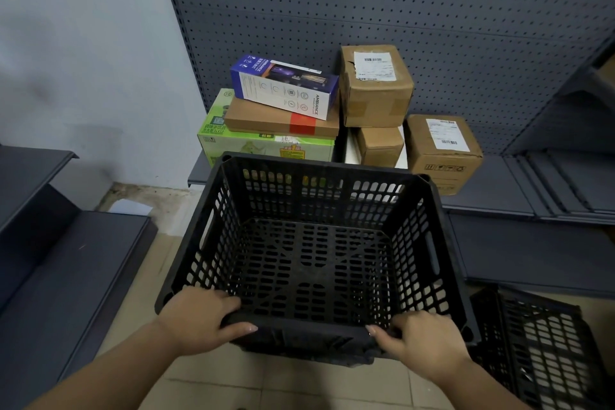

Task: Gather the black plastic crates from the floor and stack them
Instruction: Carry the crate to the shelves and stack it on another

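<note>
Both hands, left hand (pixel 199 319) and right hand (pixel 422 339), gripped the near rim of the black crate (pixel 312 253), held above the floor (pixel 213 379). A second crate (pixel 545 343) lay at right. Level carrying and aligned corners appeared advisable for stacking.

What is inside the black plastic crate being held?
Nothing shows inside the black perforated plastic crate: its slotted base is bare. The near wall's inner face is hidden behind the rim.
</note>
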Tool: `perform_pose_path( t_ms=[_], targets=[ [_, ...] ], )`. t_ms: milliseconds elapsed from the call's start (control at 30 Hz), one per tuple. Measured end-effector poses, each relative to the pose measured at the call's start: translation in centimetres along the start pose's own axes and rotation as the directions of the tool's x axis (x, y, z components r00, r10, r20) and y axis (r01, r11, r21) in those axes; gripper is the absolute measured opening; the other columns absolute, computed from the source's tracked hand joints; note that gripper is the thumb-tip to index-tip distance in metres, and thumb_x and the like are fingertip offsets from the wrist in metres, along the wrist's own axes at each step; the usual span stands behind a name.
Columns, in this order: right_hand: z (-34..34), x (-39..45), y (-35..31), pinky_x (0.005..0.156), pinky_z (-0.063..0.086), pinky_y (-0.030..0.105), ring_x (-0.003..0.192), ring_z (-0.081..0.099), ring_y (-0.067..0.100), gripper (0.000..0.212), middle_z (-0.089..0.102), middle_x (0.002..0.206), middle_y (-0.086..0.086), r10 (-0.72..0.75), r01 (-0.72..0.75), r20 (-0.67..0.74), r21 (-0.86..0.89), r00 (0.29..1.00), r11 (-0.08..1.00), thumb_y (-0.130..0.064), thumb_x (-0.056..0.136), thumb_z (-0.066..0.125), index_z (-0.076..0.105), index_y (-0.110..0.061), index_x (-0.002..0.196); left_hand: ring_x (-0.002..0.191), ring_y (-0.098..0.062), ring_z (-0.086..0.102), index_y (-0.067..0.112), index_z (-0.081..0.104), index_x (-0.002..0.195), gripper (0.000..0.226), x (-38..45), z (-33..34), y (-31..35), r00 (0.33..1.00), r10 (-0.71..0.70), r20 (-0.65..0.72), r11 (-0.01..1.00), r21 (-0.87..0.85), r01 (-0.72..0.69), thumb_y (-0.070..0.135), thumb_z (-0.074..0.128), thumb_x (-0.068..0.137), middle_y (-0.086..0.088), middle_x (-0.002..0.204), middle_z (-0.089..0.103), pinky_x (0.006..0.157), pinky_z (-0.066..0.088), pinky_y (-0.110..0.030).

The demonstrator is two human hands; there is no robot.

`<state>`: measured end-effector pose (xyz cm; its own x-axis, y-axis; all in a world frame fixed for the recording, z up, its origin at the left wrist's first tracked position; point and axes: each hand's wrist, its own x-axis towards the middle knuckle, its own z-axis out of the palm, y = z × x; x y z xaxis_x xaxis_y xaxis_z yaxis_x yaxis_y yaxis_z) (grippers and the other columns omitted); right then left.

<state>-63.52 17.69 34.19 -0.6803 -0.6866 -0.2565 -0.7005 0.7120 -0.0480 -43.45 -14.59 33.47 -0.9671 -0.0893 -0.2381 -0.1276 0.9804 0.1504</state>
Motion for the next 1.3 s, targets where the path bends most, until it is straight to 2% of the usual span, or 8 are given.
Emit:
perform_pose_path(
  t_ms=[167, 333, 633, 800, 867, 967, 1100, 1300],
  targets=[
    [-0.2, 1.2, -0.8, 0.048, 0.034, 0.025, 0.054, 0.045, 0.012, 0.074, 0.052, 0.059, -0.001, -0.008, 0.008, 0.002, -0.049, 1.000, 0.999, -0.086, 0.068, 0.008, 0.045, -0.023, 0.058, 0.090, -0.011, 0.059, 0.034, 0.053, 0.108, 0.096, 1.3, -1.3, -1.2, 0.999, 0.016, 0.051, 1.000, 0.014, -0.017, 0.087, -0.010, 0.058, 0.010, 0.102, 0.060, 0.066, 0.035, -0.028],
    [0.1, 1.7, -1.0, 0.044, 0.029, 0.023, 0.053, 0.047, 0.012, 0.086, 0.053, 0.060, -0.001, -0.032, 0.031, -0.030, -0.043, 0.999, 0.999, -0.088, 0.054, -0.014, 0.042, -0.023, 0.058, 0.093, -0.012, 0.057, 0.034, 0.052, 0.112, 0.097, 2.5, -1.5, -1.9, 0.996, 0.029, 0.089, 0.999, 0.017, -0.031, 0.088, -0.007, 0.057, 0.010, 0.104, 0.058, 0.068, 0.035, -0.027],
    [0.7, 2.0, -0.6, 0.044, 0.032, 0.023, 0.055, 0.051, 0.010, 0.091, 0.057, 0.062, -0.001, -0.037, 0.037, -0.020, -0.026, 0.999, 0.999, -0.088, 0.051, -0.016, 0.047, -0.024, 0.060, 0.089, -0.013, 0.059, 0.034, 0.052, 0.106, 0.096, 2.0, -0.9, -1.7, 0.999, 0.000, 0.041, 1.000, 0.014, -0.001, 0.089, -0.009, 0.057, 0.009, 0.101, 0.059, 0.072, 0.044, -0.030],
    [0.4, 1.7, -0.9, 0.046, 0.031, 0.022, 0.055, 0.049, 0.010, 0.076, 0.052, 0.056, -0.004, -0.032, 0.031, -0.035, -0.042, 0.999, 0.999, -0.087, 0.065, 0.004, 0.046, -0.024, 0.060, 0.090, -0.015, 0.060, 0.032, 0.053, 0.103, 0.096, 1.8, -0.9, -1.3, 0.999, -0.014, 0.033, 1.000, 0.014, 0.014, 0.088, -0.009, 0.057, 0.007, 0.100, 0.061, 0.067, 0.038, -0.029],
    [0.5, 1.6, -0.8, 0.045, 0.029, 0.021, 0.051, 0.044, 0.009, 0.084, 0.048, 0.052, -0.003, -0.043, 0.041, -0.055, -0.041, 0.998, 0.998, -0.090, 0.057, -0.008, 0.044, -0.024, 0.058, 0.088, -0.014, 0.059, 0.032, 0.054, 0.107, 0.096, 1.5, -0.7, -1.0, 0.999, -0.023, 0.039, 1.000, 0.020, 0.023, 0.087, -0.008, 0.057, 0.007, 0.099, 0.061, 0.065, 0.037, -0.029],
    [0.9, 1.3, -0.5, 0.047, 0.032, 0.023, 0.053, 0.046, 0.010, 0.093, 0.050, 0.055, -0.004, -0.036, 0.033, -0.070, -0.044, 0.997, 0.998, -0.089, 0.048, -0.023, 0.042, -0.023, 0.057, 0.087, -0.014, 0.059, 0.033, 0.054, 0.110, 0.098, 1.0, -0.4, -0.7, 0.998, -0.037, 0.050, 0.999, 0.003, 0.037, 0.088, -0.008, 0.058, 0.007, 0.097, 0.061, 0.068, 0.044, -0.029],
    [1.0, 0.9, -0.6, 0.050, 0.034, 0.026, 0.057, 0.048, 0.012, 0.091, 0.058, 0.063, -0.004, -0.025, 0.024, -0.069, -0.015, 0.997, 1.000, -0.088, 0.053, -0.016, 0.046, -0.022, 0.060, 0.089, -0.013, 0.060, 0.034, 0.054, 0.111, 0.097, 0.5, -0.1, -0.5, 0.997, -0.051, 0.055, 0.999, -0.002, 0.051, 0.090, -0.007, 0.060, 0.009, 0.104, 0.062, 0.074, 0.049, -0.032],
    [-0.1, 0.2, -1.2, 0.060, 0.046, 0.028, 0.065, 0.057, 0.009, 0.080, 0.060, 0.071, -0.006, 0.006, -0.005, -0.017, 0.062, 1.000, 0.998, -0.085, 0.068, 0.000, 0.053, -0.025, 0.070, 0.099, -0.009, 0.056, 0.037, 0.053, 0.117, 0.097, 0.3, -0.8, 0.0, 0.996, -0.079, 0.040, 0.995, -0.057, 0.081, 0.090, -0.005, 0.060, 0.012, 0.111, 0.059, 0.077, 0.046, -0.028]
  ],
)
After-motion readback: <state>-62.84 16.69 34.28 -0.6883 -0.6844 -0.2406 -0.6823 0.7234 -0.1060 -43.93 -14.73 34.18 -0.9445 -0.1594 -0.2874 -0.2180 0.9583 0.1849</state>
